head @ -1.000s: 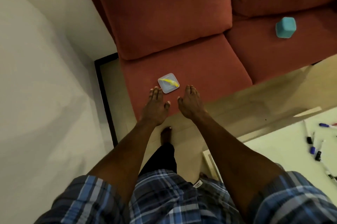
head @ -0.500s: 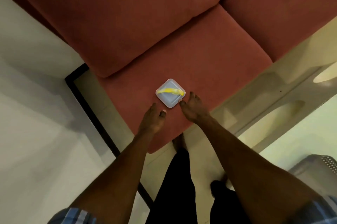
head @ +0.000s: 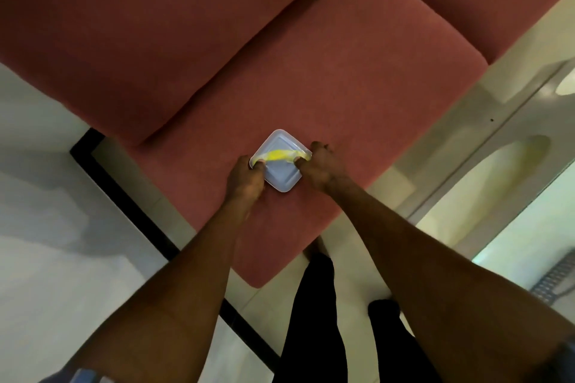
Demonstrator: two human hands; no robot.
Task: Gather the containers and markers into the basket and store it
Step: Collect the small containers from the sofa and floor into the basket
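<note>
A small square pale-blue container (head: 281, 169) with a yellow handle (head: 278, 154) across its lid sits on the red sofa seat cushion (head: 357, 96) near its front edge. My left hand (head: 245, 178) grips the container's left corner, fingers curled over the rim by the handle's end. My right hand (head: 322, 164) grips the right corner, thumb on the lid near the handle's other end. No marker is in view.
The sofa's back cushion (head: 140, 24) rises behind the seat. A grey mesh basket's edge (head: 557, 276) shows at the right border. My dark trouser legs (head: 314, 320) stand on the pale floor (head: 466, 195) before the sofa. A black frame (head: 124, 189) runs along the floor at left.
Both hands have moved forward from the cushion's edge and closed on the container's two opposite corners. The camera has come closer, and the teal container has left the view.
</note>
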